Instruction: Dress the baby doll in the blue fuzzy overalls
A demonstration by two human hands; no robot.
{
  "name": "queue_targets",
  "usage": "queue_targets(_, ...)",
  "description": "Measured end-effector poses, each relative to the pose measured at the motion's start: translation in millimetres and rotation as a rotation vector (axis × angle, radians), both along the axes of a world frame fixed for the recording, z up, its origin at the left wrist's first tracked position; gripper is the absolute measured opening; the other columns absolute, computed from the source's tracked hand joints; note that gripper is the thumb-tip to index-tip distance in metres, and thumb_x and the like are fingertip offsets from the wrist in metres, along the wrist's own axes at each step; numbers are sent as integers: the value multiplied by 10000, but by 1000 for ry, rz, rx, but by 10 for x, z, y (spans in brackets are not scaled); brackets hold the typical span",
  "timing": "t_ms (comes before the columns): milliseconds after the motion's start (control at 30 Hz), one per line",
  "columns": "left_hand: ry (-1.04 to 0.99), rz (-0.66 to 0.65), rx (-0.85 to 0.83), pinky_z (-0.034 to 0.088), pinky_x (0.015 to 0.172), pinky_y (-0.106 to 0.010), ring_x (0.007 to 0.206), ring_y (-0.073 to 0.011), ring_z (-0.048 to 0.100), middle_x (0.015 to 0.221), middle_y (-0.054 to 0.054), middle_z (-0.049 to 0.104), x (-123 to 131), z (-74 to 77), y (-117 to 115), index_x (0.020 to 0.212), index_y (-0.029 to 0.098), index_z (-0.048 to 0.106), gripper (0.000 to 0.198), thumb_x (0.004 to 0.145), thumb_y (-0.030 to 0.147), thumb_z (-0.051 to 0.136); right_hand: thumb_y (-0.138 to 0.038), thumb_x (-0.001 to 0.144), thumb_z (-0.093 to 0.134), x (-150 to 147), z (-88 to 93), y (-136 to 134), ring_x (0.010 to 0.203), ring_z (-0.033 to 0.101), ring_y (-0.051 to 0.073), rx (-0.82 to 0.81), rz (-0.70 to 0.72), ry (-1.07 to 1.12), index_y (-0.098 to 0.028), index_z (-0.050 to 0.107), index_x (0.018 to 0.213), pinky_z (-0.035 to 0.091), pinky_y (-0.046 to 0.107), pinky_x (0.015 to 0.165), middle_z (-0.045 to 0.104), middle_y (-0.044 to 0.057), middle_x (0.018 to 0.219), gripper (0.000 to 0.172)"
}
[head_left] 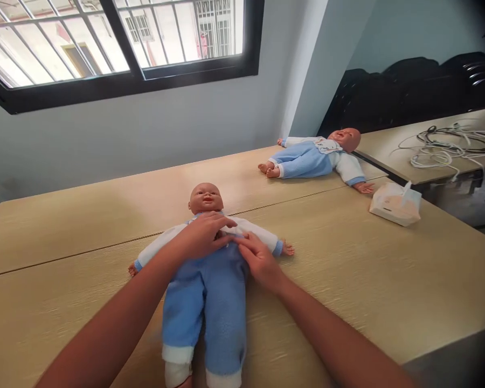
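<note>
A baby doll in a blue romper with white sleeves lies on its back on the wooden table, head towards the wall. My left hand rests on the doll's chest, fingers curled over the cloth near the collar. My right hand touches the doll's chest from the right, its fingertips pinched at the romper's front. What the fingers hold, if anything, is hidden.
A second baby doll in the same outfit lies farther back on the right. A pack of wet wipes sits near the table's right edge. White cables lie on another table behind it. Black chairs stand at the back right.
</note>
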State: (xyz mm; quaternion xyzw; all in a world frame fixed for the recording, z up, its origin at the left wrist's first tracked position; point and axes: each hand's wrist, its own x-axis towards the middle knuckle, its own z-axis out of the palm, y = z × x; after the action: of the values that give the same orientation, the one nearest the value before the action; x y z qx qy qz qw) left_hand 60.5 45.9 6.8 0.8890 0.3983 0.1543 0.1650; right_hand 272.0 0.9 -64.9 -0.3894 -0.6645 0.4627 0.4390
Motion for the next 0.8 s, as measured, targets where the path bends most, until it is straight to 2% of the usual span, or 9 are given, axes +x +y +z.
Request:
queue_targets(67,76,9,-42,525,873,-395,997,-296,698,1064,-98,766,24,-12,61,1266,227,693,367,924,361,697,-266,1018,507,-40,-26,-12,1013,615,220,79,-76,0,-257,752,1241,519,370,916,650,79,1097,331)
queue_targets(133,111,-14,-68,526,828,-378,943,-292,701,1014,-85,769,36,3,71,1189,232,723,328,896,379,727,-202,989,521,-71,-47,-24,1014,621,220,145,-144,-18,-254,701,1306,519,371,919,666,81,1129,368)
queue_targets(233,71,1,-52,523,807,-355,925,-267,693,998,-68,756,54,51,32,1070,240,737,177,920,297,663,-140,924,555,-94,-73,-34,958,623,217,156,-222,-71,-229,632,1368,528,365,878,664,76,1096,459)
queue_targets(300,33,41,-17,524,803,-346,917,-248,683,995,-69,735,54,66,-4,1020,235,732,156,932,234,603,-117,883,577,-103,-87,-33,946,621,222,145,-228,-117,-221,630,1352,529,365,859,654,72,1069,483)
queue_targets(367,14,65,16,530,829,-355,936,-245,674,1019,-75,714,31,42,-32,1019,230,724,165,945,232,577,-95,851,584,-112,-97,-25,974,625,235,142,-200,-185,-217,666,1263,520,377,876,661,72,1066,438)
queue_targets(467,24,88,54,532,916,-409,1054,-290,663,1140,-97,696,-40,-45,-54,1178,236,696,270,921,307,655,-77,831,577,-122,-95,-9,938,631,242,146,-189,-294,-205,688,1008,499,375,857,680,63,988,246)
queue_targets(567,73,93,47,527,919,-432,1068,-315,662,1151,-102,704,-88,-101,-66,1172,241,693,284,899,321,686,-82,827,581,-129,-69,-3,898,611,248,226,-279,-356,-214,616,879,478,370,834,657,56,909,146)
queue_targets(700,31,155,68,519,830,-393,927,-274,668,993,-66,720,-56,-65,-112,999,232,678,118,892,219,631,-86,826,590,-152,-30,-4,1014,582,278,363,-426,-358,-224,575,950,466,396,911,623,86,1001,186)
queue_targets(800,-78,214,164,512,826,-375,914,-252,656,962,-55,706,-31,-52,-167,941,227,640,87,891,170,596,-114,861,595,-176,-30,4,1000,590,256,325,-324,-298,-214,589,1092,475,373,893,634,75,1021,252)
